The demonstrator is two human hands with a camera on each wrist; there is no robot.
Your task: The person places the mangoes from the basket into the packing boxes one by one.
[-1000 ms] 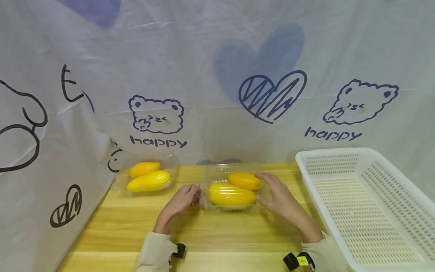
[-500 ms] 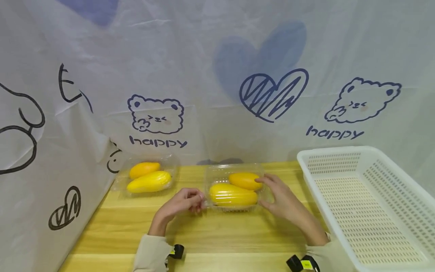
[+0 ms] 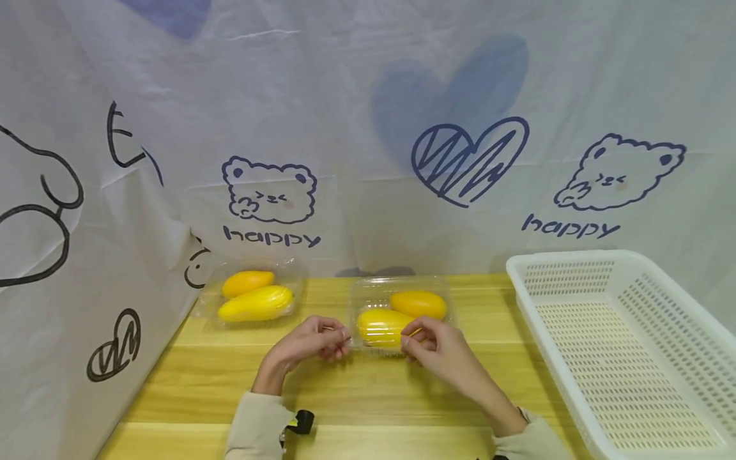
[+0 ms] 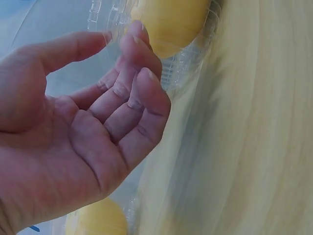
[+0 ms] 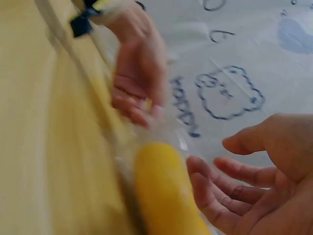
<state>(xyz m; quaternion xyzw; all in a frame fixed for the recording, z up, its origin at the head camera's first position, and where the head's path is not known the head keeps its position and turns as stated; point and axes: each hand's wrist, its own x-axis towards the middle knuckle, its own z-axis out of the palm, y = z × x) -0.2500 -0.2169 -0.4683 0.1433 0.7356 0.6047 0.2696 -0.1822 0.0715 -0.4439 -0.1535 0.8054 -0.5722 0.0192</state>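
A clear plastic clamshell box (image 3: 368, 291) sits mid-table, holding a long yellow fruit (image 3: 376, 326) and a smaller orange-yellow, mango-like fruit (image 3: 420, 305). At its front left corner, my left hand (image 3: 307, 345) pinches the thin plastic edge between thumb and fingers. In the left wrist view the other fingers of the left hand (image 4: 93, 122) curl loosely below the box. My right hand (image 3: 445, 354) is over the box's front side, beside the long fruit. The right wrist view shows the right hand (image 5: 264, 181) with thumb and fingers apart and nothing between them.
To the left stands a second clear box (image 3: 299, 271) with two similar yellow fruits (image 3: 255, 303). A white perforated plastic basket (image 3: 529, 313) occupies the right side of the wooden table (image 3: 368, 402). Printed cloth (image 3: 356, 128) hangs behind and at the left.
My right hand has left the box's right side and moved left to its front, its fingers drawing closer together. The left hand stays at the front left corner.
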